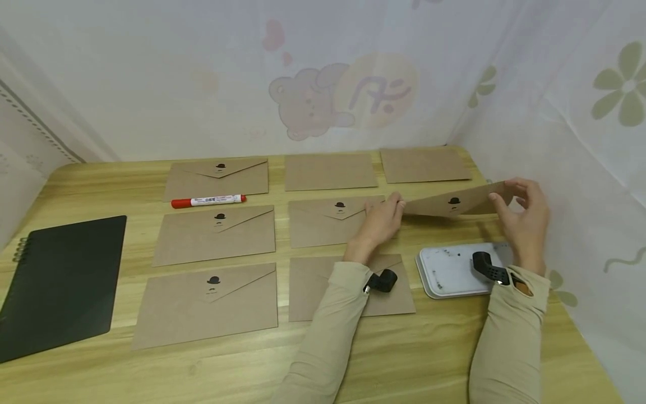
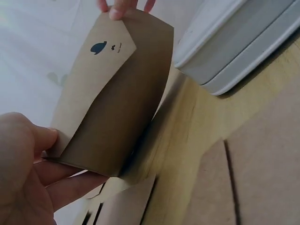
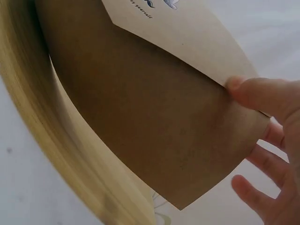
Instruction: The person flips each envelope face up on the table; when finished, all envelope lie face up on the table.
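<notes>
1. The table (image 1: pixel 202 370) carries everything, the white tin (image 1: pixel 454 272) included.
2. The black notebook (image 1: pixel 68 280) lies far to the left of the tin, probably out of harm's way.
3. Seven flat envelopes (image 1: pixel 209 306) lie left of the tin and beyond it. The nearest sits just beside it, under the left forearm; a dragging sleeve could skew it.
4. The held envelope (image 1: pixel 454 202) is raised and tilted just beyond the tin, flap facing the person. It bows between its ends, so pushing the hands together could crease it; a low pass toward the tin might catch its lower edge.
5. The right hand (image 1: pixel 527 224), beyond the tin's right end, pinches that end narrowly, thumb on the flap side, other fingers spread loosely; a slipping thumb could let the flap lift.
6. The left hand (image 1: pixel 381 221), beyond the tin and to its left, pinches the opposite end; uneven pull could twist the paper.
7. The red-capped marker (image 1: pixel 208 201), well left of the tin, might roll if bumped.
</notes>
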`<state>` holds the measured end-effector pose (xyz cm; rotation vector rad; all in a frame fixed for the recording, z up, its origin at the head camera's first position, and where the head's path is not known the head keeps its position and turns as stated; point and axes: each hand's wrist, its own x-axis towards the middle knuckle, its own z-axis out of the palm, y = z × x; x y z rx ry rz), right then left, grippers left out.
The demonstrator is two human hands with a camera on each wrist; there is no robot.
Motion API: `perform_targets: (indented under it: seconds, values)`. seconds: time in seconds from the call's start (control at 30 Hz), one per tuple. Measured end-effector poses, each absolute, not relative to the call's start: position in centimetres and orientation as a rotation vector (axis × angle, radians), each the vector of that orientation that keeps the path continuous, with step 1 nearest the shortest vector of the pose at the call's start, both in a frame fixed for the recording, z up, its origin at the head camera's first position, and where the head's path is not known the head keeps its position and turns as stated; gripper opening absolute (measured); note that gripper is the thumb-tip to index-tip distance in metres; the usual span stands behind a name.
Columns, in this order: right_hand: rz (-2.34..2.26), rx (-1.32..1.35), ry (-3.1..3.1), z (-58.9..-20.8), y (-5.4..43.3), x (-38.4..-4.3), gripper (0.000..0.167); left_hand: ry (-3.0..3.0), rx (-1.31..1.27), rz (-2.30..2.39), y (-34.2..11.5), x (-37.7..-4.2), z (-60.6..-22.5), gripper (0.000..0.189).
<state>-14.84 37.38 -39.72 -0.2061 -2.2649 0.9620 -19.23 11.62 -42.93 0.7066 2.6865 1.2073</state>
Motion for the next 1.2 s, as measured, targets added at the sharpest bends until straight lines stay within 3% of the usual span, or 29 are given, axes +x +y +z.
perform_targets:
  seconds: [0.2,0.33,0.53,0.87,1.2]
  values:
    - [0.98,-0.215,-2.346,-39.8,37.4,-14.7,0.046,2.744,0.692,1.321,11.7,-19.2,-43.0,0.023]
    - [0.991,-0.253,-2.353,-40.0,37.4,-14.6,0.048,2.791,0.7,1.52,12.0,-19.2,-43.3,0.019]
    - [0.976,-0.285,-2.352,-40.1,37.6,-14.7,0.047,2.846,0.691,1.655,12.4,-19.3,-43.6,0.03]
    - [0.863,-0.314,-2.278,-39.9,37.5,-14.6,0.045,2.985,0.892,1.468,13.1,-18.8,-43.0,0.009]
    - [0.749,-0.3,-2.226,-39.9,37.2,-14.8,0.024,2.966,0.851,1.2,13.1,-18.7,-42.9,0.048]
